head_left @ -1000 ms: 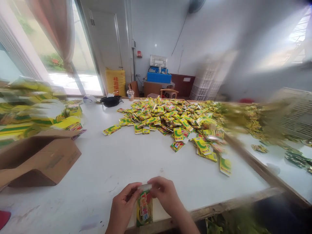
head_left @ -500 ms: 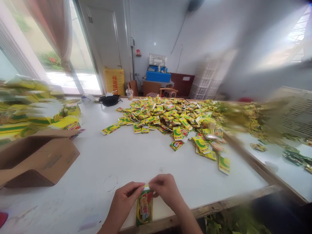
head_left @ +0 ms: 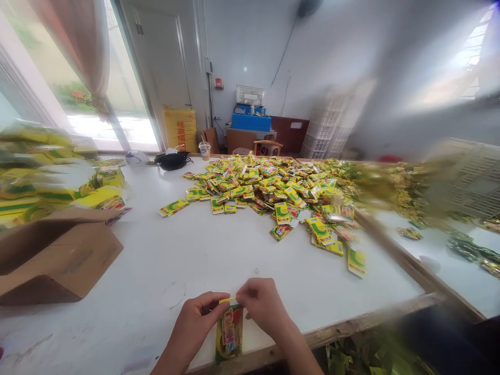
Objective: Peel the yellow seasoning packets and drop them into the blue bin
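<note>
Fingertips close together at the top of a small green-and-yellow printed card carton [head_left: 229,336].
The person's left hand [head_left: 198,317] pinches the carton's upper left corner, thumb against fingers; the right hand [head_left: 261,301] grips narrowly at its upper right, by the pale end flap [head_left: 230,300]. Light, even pressure from both sides should probably keep the thin card square and uncreased. The carton is at the white tabletop's [head_left: 175,255] near edge; beyond it spreads a loose heap of small yellow-and-green boxes [head_left: 253,182], and well to its left stands an open brown cardboard box [head_left: 84,255].
</note>
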A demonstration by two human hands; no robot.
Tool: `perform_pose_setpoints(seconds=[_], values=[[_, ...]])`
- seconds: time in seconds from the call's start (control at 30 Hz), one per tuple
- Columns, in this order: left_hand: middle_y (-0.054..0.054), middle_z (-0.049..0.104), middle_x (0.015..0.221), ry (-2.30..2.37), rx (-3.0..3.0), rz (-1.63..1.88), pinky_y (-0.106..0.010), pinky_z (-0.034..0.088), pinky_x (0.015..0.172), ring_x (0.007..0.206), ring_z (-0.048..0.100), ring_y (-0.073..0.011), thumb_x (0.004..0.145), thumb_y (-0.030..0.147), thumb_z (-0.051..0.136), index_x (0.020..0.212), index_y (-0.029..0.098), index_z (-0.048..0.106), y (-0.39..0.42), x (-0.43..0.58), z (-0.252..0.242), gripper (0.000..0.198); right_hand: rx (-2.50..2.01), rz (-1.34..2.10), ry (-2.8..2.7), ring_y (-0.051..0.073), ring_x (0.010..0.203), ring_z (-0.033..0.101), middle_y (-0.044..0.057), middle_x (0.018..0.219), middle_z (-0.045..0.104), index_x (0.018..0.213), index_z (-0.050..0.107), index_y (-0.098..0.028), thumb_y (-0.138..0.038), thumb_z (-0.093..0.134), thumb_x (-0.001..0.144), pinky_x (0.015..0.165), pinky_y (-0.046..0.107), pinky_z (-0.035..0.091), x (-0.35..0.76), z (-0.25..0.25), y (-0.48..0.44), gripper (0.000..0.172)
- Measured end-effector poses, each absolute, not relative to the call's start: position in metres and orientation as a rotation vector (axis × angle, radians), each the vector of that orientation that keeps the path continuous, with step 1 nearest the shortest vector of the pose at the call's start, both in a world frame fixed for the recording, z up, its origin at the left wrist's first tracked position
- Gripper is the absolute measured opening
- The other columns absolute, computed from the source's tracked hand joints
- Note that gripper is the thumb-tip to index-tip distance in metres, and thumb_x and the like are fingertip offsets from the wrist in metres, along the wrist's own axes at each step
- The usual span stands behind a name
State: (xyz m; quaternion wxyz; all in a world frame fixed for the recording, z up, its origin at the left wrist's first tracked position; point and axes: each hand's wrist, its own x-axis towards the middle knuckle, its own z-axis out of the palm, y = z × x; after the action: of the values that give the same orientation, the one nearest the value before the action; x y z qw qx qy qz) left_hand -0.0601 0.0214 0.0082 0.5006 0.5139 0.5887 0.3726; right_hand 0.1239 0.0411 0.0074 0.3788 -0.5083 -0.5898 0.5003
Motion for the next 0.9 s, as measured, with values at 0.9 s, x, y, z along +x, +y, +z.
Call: perform_pose_setpoints(seconds=[0.9], values=[[-0.005,0.072,0.100,1.079,1.712,1.098,-0.029,0.058,0.078,0.093,0.069,-0.0226,0.085,0.022,0.065,0.105,0.029,0.075,-0.003,-0.067,-0.014,0.023,-1.012,1.015,-1.553,0.014,0.080,0.061,0.000,0.089,0.060,0.082,0.068,-0.021,-0.001,0.065,0.076,0.068,0.023,0.049,0.119,-0.004,0.003,0.021]])
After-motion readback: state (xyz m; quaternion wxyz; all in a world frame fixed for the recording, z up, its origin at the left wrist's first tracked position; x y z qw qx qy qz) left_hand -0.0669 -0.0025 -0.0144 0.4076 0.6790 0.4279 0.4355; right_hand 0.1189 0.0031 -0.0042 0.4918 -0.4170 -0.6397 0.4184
